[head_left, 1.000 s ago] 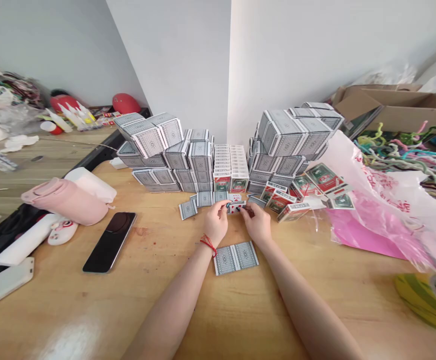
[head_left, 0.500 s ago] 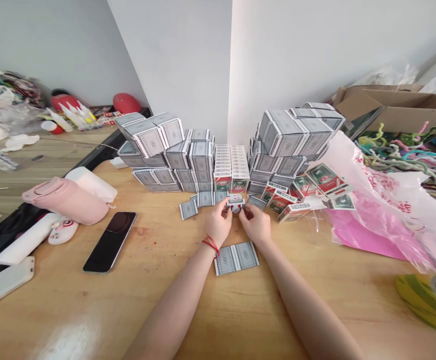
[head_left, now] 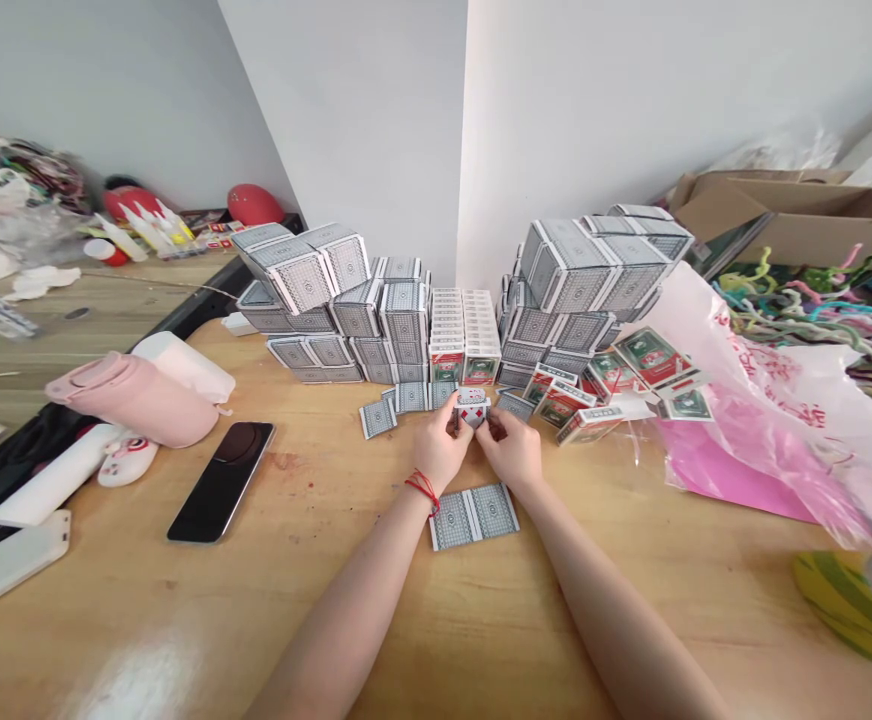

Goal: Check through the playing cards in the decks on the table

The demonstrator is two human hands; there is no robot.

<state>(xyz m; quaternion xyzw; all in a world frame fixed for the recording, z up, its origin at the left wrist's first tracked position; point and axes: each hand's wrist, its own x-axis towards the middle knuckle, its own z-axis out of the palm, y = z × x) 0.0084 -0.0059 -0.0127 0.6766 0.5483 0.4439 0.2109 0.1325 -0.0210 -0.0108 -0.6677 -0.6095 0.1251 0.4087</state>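
My left hand (head_left: 442, 448) and my right hand (head_left: 514, 448) meet above the wooden table (head_left: 436, 610), and both pinch a small stack of playing cards (head_left: 472, 408) held between them. A red string is tied round my left wrist. Just in front of my wrists two grey-backed card packs (head_left: 473, 514) lie side by side on the table. Beyond my hands, loose grey-backed cards (head_left: 377, 416) lie at the foot of the piled packs.
Stacks of grey card packs (head_left: 346, 300) stand against the wall, with more at the right (head_left: 593, 270) and red-green boxes (head_left: 616, 375) spilling out. A phone (head_left: 221, 480) and pink pouch (head_left: 132, 398) lie left. A pink plastic bag (head_left: 751, 420) and cardboard box (head_left: 788, 215) are right.
My hands have drawn together round the cards, squaring them into a tighter stack and lifting it slightly. Nothing else on the table has moved.
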